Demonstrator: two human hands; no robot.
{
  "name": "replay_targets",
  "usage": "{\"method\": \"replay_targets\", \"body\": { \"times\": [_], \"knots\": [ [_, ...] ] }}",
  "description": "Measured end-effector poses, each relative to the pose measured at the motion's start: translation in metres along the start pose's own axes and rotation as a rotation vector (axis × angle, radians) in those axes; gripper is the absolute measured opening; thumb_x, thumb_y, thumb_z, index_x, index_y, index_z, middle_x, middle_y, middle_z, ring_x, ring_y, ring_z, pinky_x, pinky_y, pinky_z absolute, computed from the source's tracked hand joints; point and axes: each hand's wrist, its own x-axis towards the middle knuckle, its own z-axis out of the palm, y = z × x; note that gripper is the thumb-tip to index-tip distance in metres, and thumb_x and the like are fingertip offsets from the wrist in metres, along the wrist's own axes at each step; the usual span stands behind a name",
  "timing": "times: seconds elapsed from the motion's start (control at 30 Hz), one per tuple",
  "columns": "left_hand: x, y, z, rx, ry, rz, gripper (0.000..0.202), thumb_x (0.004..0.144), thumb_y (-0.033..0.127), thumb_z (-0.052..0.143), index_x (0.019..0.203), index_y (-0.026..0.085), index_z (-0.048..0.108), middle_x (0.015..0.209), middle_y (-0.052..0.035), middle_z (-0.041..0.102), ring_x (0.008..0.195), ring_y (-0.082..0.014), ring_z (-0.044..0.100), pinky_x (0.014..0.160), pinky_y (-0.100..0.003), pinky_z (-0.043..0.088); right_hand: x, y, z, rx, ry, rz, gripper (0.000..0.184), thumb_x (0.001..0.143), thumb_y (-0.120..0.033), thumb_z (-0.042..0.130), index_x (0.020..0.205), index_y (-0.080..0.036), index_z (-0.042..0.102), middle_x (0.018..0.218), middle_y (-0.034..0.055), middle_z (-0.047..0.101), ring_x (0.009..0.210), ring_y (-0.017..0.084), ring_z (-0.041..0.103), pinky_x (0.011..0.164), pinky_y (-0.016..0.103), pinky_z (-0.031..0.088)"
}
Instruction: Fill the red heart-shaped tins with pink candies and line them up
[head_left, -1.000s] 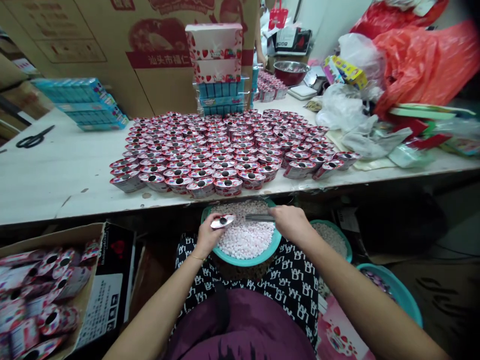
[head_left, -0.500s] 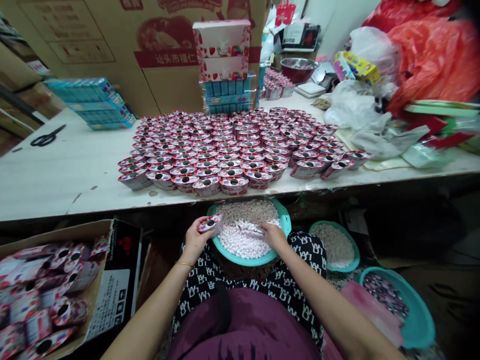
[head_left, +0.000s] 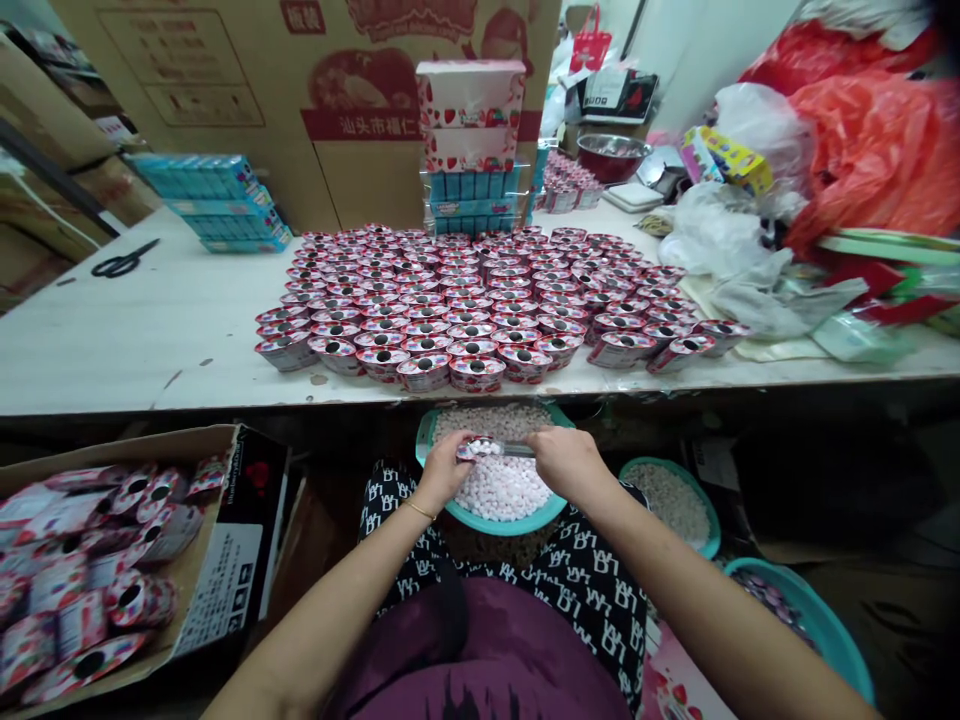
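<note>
My left hand (head_left: 441, 472) is closed around a small red-and-white printed carton (head_left: 465, 452), holding it over the teal basin (head_left: 504, 525). In my right hand (head_left: 568, 462) is the handle of a metal spoon (head_left: 517, 450). White candies (head_left: 484, 447) lie on the spoon's bowl, which meets the carton's top; whether any drop in cannot be told. Below both hands, the basin holds small white round candies (head_left: 504, 492), with duller beige-looking ones toward the back. The basin sits between my knees. Most of the held carton is hidden by my fingers.
Rows of similar cartons with round holes (head_left: 472, 330) stand on the white table (head_left: 217, 370). At left, a cardboard box (head_left: 232, 530) holds more cartons. Scissors (head_left: 126, 260) lie on the table. More teal basins (head_left: 832, 620) are low at right. Plastic bags (head_left: 870, 150) crowd the table's right end.
The spoon has come up out of the white candies, loaded, and across to the carton. My left hand has moved right with the carton. The whole view has shifted slightly.
</note>
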Motion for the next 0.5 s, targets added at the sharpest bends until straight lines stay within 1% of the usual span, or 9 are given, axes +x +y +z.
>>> {"method": "replay_targets", "body": {
  "times": [0.07,0.17,0.23,0.27,0.3,0.37,0.43,0.5],
  "knots": [
    [0.001,0.0,0.001,-0.003,0.009,-0.001,0.039,0.061,0.004,0.054,0.097,0.019,0.058,0.096,-0.0052,0.061,0.093,-0.019,0.054,0.084,-0.035,0.042,0.0,0.0,-0.003,-0.005,-0.002,0.011,0.029,0.075,-0.012,0.038,0.087,-0.02,0.064,0.086,0.01,0.065,0.079,0.019,0.06,0.067,0.027,0.041],
    [-0.002,0.002,-0.004,-0.04,0.049,-0.023,0.036,0.062,0.007,0.056,0.096,0.019,0.058,0.096,-0.0053,0.061,0.092,-0.0188,0.055,0.084,-0.034,0.042,-0.002,0.01,-0.002,0.031,0.016,0.032,0.033,0.074,-0.012,0.039,0.092,-0.025,0.063,0.09,0.0062,0.065,0.082,0.019,0.06,0.067,0.026,0.041],
    [-0.009,0.006,-0.019,-0.108,0.074,-0.059,0.034,0.064,0.011,0.058,0.097,0.019,0.057,0.097,-0.0053,0.062,0.092,-0.0184,0.056,0.084,-0.033,0.043,-0.007,0.023,0.006,0.071,0.055,0.057,0.036,0.076,-0.015,0.038,0.098,-0.03,0.062,0.095,0.0034,0.065,0.086,0.019,0.06,0.066,0.026,0.042],
    [-0.014,0.007,-0.031,-0.149,0.088,-0.086,0.033,0.065,0.015,0.059,0.097,0.018,0.057,0.097,-0.0052,0.062,0.09,-0.0181,0.057,0.083,-0.033,0.044,-0.01,0.03,0.012,0.097,0.07,0.07,0.036,0.077,-0.017,0.037,0.1,-0.03,0.061,0.098,0.0027,0.065,0.088,0.02,0.059,0.068,0.026,0.042],
    [-0.019,0.008,-0.047,-0.188,0.112,-0.115,0.033,0.065,0.019,0.061,0.098,0.018,0.056,0.097,-0.0052,0.062,0.089,-0.0178,0.058,0.081,-0.032,0.044,-0.013,0.038,0.021,0.124,0.078,0.086,0.035,0.079,-0.02,0.036,0.101,-0.03,0.061,0.1,0.0027,0.065,0.09,0.02,0.059,0.069,0.026,0.042],
    [-0.031,0.008,-0.09,-0.225,0.208,-0.168,0.037,0.064,0.025,0.064,0.1,0.017,0.055,0.096,-0.0049,0.062,0.086,-0.0172,0.058,0.08,-0.031,0.045,-0.019,0.055,0.043,0.177,0.061,0.09,0.035,0.08,-0.024,0.034,0.1,-0.027,0.063,0.101,0.004,0.065,0.093,0.02,0.059,0.075,0.027,0.043],
    [-0.04,0.003,-0.143,-0.197,0.359,-0.186,0.043,0.061,0.028,0.067,0.101,0.017,0.055,0.097,-0.0045,0.062,0.087,-0.017,0.057,0.082,-0.031,0.044,-0.021,0.069,0.07,0.232,0.05,0.112,0.036,0.08,-0.029,0.033,0.1,-0.028,0.063,0.101,0.0048,0.066,0.091,0.021,0.06,0.074,0.029,0.044],
    [-0.041,-0.006,-0.196,-0.135,0.498,-0.177,0.047,0.058,0.028,0.069,0.102,0.017,0.055,0.097,-0.0042,0.061,0.088,-0.0172,0.056,0.085,-0.032,0.042,-0.02,0.078,0.094,0.313,0.036,0.111,0.035,0.079,-0.034,0.034,0.096,-0.031,0.064,0.096,0.0033,0.067,0.087,0.021,0.062,0.073,0.029,0.046]
  ]
}}
